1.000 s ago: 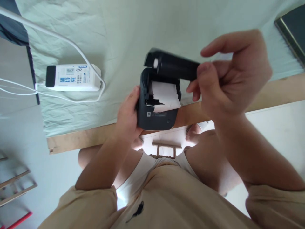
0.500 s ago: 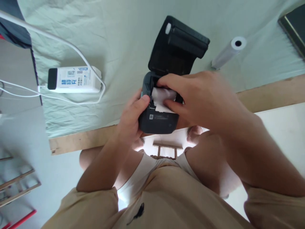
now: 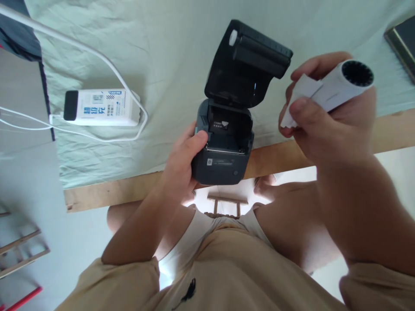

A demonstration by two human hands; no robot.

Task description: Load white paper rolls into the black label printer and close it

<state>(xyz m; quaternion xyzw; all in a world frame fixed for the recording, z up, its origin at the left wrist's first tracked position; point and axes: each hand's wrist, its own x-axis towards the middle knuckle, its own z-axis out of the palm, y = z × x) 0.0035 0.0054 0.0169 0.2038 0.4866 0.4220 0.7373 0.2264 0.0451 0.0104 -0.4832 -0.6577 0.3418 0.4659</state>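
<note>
My left hand (image 3: 183,160) grips the left side of a small dark grey label printer (image 3: 223,166), thumb on its upper edge. The printer's black lid (image 3: 248,65) is swung up, showing a roller along its far edge. Inside the bare paper compartment (image 3: 230,123) a small printed label shows. To the right of the printer, my right hand (image 3: 333,116) is closed around a white paper roll (image 3: 337,86). The roll's open end shows a dark, ridged core, and a loose flap of paper lies under my thumb.
A white power bank (image 3: 103,108) with a black end lies at left, a white cable (image 3: 106,69) looping over it. Pale green cloth (image 3: 155,52) covers the table, with a wooden edge (image 3: 110,190) in front. A dark object (image 3: 402,45) lies at far right.
My right hand has left the printer and moved right, taking the white paper roll out of the compartment. The upright roll seen earlier at right is no longer visible; my right hand covers that spot.
</note>
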